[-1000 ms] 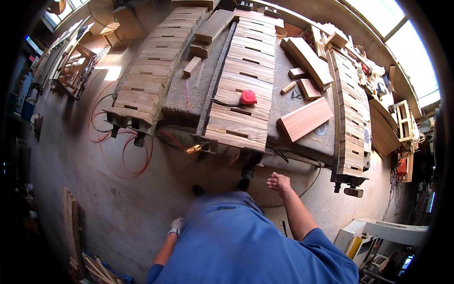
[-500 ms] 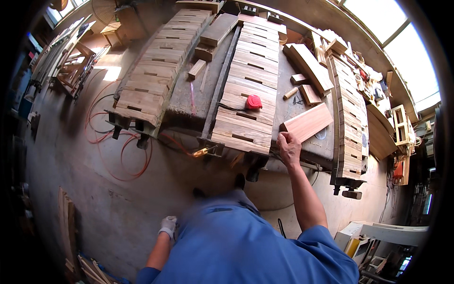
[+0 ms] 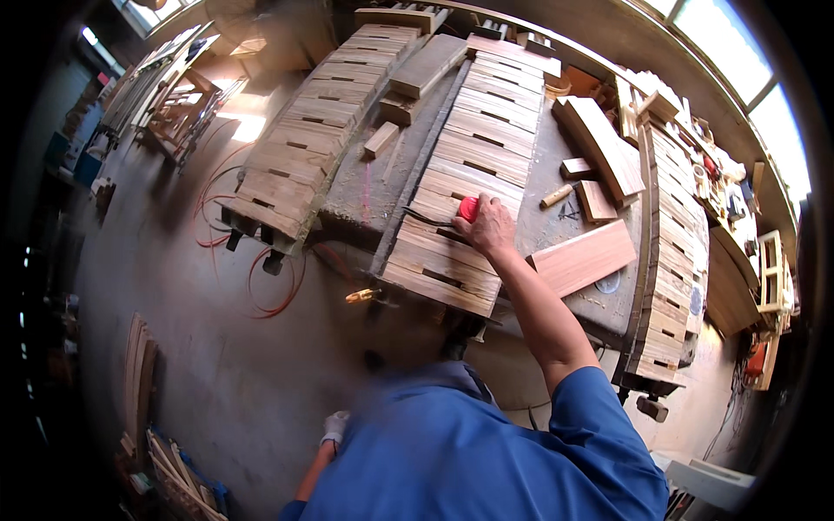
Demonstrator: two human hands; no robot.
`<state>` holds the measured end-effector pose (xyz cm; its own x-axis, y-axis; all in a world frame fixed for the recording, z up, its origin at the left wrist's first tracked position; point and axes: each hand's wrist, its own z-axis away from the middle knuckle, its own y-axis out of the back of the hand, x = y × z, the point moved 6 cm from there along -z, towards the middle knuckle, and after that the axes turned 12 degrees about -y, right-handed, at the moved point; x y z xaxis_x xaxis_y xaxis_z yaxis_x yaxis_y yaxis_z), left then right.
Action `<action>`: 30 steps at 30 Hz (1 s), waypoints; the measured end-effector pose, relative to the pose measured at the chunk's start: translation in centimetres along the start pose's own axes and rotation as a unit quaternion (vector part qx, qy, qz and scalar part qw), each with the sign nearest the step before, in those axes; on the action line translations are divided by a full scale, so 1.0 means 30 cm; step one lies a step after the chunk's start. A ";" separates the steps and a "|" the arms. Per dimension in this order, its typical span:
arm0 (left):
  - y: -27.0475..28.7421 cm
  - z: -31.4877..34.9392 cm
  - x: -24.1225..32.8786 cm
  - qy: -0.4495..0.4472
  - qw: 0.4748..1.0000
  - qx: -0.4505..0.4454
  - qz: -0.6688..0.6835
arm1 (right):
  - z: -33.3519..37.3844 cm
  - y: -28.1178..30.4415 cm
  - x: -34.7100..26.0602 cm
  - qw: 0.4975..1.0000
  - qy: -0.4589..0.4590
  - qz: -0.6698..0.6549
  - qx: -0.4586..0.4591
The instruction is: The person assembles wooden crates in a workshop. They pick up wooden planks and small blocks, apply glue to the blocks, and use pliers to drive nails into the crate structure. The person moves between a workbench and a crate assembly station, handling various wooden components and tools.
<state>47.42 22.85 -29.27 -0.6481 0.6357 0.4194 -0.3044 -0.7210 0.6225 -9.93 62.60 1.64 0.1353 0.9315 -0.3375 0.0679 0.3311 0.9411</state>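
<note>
My right hand (image 3: 492,227), bare, closes its fingers over a red tape measure (image 3: 469,207) on the middle row of slotted wooden blocks (image 3: 473,165). A dark strap (image 3: 426,217) trails from the tape measure's left side. Down by my left side hangs my left hand (image 3: 335,425) in a white glove; its fingers are mostly hidden. A reddish wooden board (image 3: 584,257) lies on the grey bench top, right of my right forearm.
Similar block rows stand at left (image 3: 295,143) and right (image 3: 667,260). Between them lie a long beam (image 3: 599,146), short wood blocks (image 3: 597,201) and a wooden handle (image 3: 556,195). An orange hose (image 3: 276,286) coils on the floor; long planks (image 3: 139,373) stand at lower left.
My right hand has left the reddish board's corner and moved left and away from me onto the red tape measure. The board stays on the bench. The whole view has shifted slightly.
</note>
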 end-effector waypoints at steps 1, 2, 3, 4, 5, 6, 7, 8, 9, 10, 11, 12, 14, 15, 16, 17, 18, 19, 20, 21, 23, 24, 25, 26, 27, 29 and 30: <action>-0.006 0.021 -0.019 -0.002 1.000 -0.002 -0.008 | -0.015 -0.014 -0.017 1.000 0.012 0.010 0.006; -0.023 0.026 -0.015 -0.033 0.999 0.007 -0.014 | -0.032 -0.022 0.000 1.000 0.003 -0.004 -0.024; -0.056 0.037 -0.051 -0.054 0.998 0.022 -0.020 | -0.055 -0.036 -0.018 0.999 0.008 -0.009 -0.042; -0.082 0.044 -0.061 -0.082 0.996 0.032 -0.027 | -0.077 -0.040 -0.025 0.998 0.010 0.009 -0.059; -0.096 0.056 -0.045 -0.076 0.995 0.046 -0.039 | -0.085 -0.015 -0.023 0.998 0.024 0.004 -0.053; -0.099 0.060 0.000 -0.075 0.994 0.056 -0.051 | -0.118 -0.002 -0.005 0.998 0.004 0.018 -0.053; -0.108 0.068 0.018 -0.073 0.993 0.062 -0.065 | -0.142 0.024 0.014 0.999 -0.003 0.019 -0.035; -0.106 0.081 0.038 -0.098 0.989 0.069 -0.081 | -0.165 0.045 0.019 0.999 0.001 0.034 -0.022; -0.109 0.090 0.047 -0.124 0.985 0.076 -0.097 | -0.196 0.051 0.030 0.999 -0.003 0.029 -0.019; -0.114 0.096 0.050 -0.150 0.978 0.082 -0.116 | -0.227 0.046 0.048 0.999 -0.001 0.032 -0.015; -0.120 0.098 0.041 -0.149 0.979 0.085 -0.107 | -0.253 0.038 0.061 0.999 -0.001 0.036 -0.011; -0.132 0.104 0.034 -0.148 0.980 0.085 -0.099 | -0.266 0.032 0.071 0.999 -0.003 0.034 -0.017; -0.144 0.108 0.020 -0.147 0.982 0.097 -0.072 | -0.282 0.012 0.088 0.999 -0.010 0.031 -0.028; -0.150 0.112 0.019 -0.146 0.982 0.107 -0.051 | -0.272 0.009 0.080 0.999 0.006 0.035 -0.014; -0.152 0.115 0.016 -0.145 0.982 0.117 -0.031 | -0.256 0.006 0.076 0.999 0.021 0.039 0.000; -0.157 0.114 0.012 -0.140 0.983 0.107 -0.050 | -0.236 0.004 0.075 0.998 0.035 0.042 0.015; -0.167 0.125 0.001 -0.128 0.985 0.098 -0.066 | -0.177 0.034 0.021 0.999 0.049 0.022 0.002; -0.168 0.130 0.002 -0.124 0.985 0.086 -0.084 | -0.130 0.041 0.004 0.994 0.099 0.010 0.051; -0.169 0.140 0.000 -0.115 0.988 0.079 -0.073 | -0.081 0.041 -0.005 0.984 0.148 -0.003 0.100; -0.158 0.146 0.030 -0.109 0.990 0.071 -0.059 | -0.028 0.047 -0.014 0.969 0.197 -0.014 0.150; -0.120 0.155 0.098 -0.098 0.993 0.057 -0.044 | 0.064 0.005 -0.033 0.970 0.227 -0.058 0.060; -0.098 0.161 0.132 -0.092 0.994 0.050 -0.042 | 0.121 -0.015 -0.038 0.967 0.247 -0.043 0.048; -0.080 0.160 0.149 -0.085 0.995 0.043 -0.040 | 0.163 -0.034 -0.041 0.970 0.240 -0.043 0.010; -0.059 0.158 0.172 -0.099 0.993 0.035 -0.047 | 0.198 -0.056 -0.041 0.974 0.222 -0.040 -0.013; -0.047 0.157 0.182 -0.113 0.992 0.026 -0.055 | 0.224 -0.086 -0.032 0.978 0.203 -0.037 -0.037; -0.021 0.158 0.198 -0.127 0.990 0.029 -0.050 | 0.244 -0.137 -0.024 0.979 0.197 0.005 -0.044; -0.008 0.164 0.208 -0.128 0.990 0.040 -0.037 | 0.256 -0.143 -0.029 0.980 0.195 0.019 -0.042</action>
<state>46.89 28.35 -23.54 -0.4244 0.7430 0.5175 -0.2814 -0.6514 0.7046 -2.75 59.23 -2.25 -0.2531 0.9247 -0.2843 -0.0135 0.2905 0.9568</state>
